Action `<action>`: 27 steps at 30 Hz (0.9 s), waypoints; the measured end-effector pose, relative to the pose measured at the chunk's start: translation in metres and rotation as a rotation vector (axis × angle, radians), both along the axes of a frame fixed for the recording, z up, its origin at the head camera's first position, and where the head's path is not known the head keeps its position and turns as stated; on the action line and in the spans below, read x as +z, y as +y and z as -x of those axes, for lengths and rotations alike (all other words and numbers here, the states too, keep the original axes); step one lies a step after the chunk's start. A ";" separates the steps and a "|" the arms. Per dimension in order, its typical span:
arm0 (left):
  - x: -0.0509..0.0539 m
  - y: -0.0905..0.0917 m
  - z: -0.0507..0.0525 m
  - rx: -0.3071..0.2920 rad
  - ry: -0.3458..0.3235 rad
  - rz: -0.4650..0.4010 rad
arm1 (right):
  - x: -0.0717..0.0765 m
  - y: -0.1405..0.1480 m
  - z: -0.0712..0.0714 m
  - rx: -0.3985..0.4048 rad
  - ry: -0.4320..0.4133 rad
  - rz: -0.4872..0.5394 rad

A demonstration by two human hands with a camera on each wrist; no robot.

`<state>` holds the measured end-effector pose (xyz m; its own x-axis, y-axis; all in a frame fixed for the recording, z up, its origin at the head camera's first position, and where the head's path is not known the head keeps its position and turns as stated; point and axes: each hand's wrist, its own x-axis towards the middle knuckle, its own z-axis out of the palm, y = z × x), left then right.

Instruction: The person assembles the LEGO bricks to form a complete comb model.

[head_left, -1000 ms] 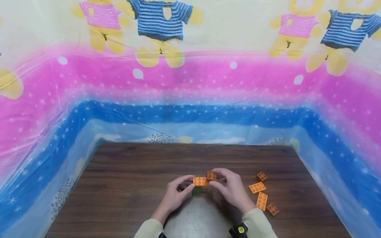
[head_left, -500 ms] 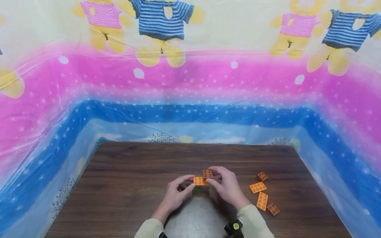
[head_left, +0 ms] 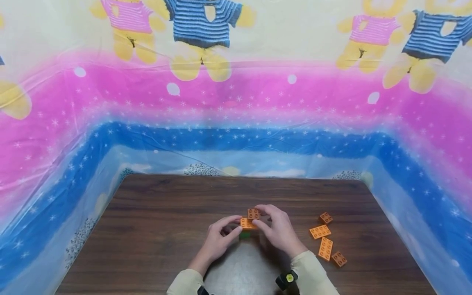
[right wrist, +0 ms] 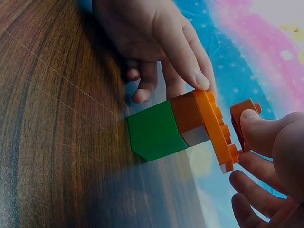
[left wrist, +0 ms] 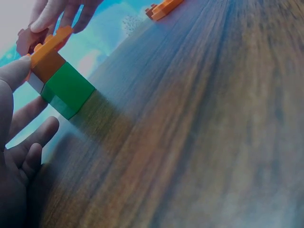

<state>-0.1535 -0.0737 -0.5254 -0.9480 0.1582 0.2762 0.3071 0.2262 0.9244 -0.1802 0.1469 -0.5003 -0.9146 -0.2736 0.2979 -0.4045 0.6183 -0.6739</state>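
Note:
A small stack stands on the table: a green block (right wrist: 156, 130) at the bottom, a brown-orange brick (right wrist: 185, 111) on it, and a longer bright orange brick (head_left: 245, 223) with studs across the top. My left hand (head_left: 218, 239) holds the orange brick's left end between thumb and forefinger, its other fingers loosely bent below. My right hand (head_left: 279, 230) pinches a square brown brick (head_left: 253, 213). In the right wrist view this square brick is just above the orange brick's studs, with a gap between them.
To the right on the brown wooden table (head_left: 166, 205) lie two loose orange bricks (head_left: 320, 232) and two square brown bricks (head_left: 339, 259). A patterned cloth (head_left: 228, 141) hangs behind and around the table.
My right hand has moved left with the square brown brick, from the orange brick's right end toward its middle. My left hand and the stack have hardly moved.

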 end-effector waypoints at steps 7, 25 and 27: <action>-0.002 -0.001 0.001 0.000 0.018 -0.001 | -0.002 -0.005 0.002 0.026 0.007 -0.003; -0.037 -0.003 0.017 0.009 0.006 0.017 | -0.006 -0.011 0.001 0.062 -0.016 -0.009; -0.039 -0.004 0.018 0.004 0.005 0.013 | -0.006 -0.011 0.000 0.064 -0.011 -0.008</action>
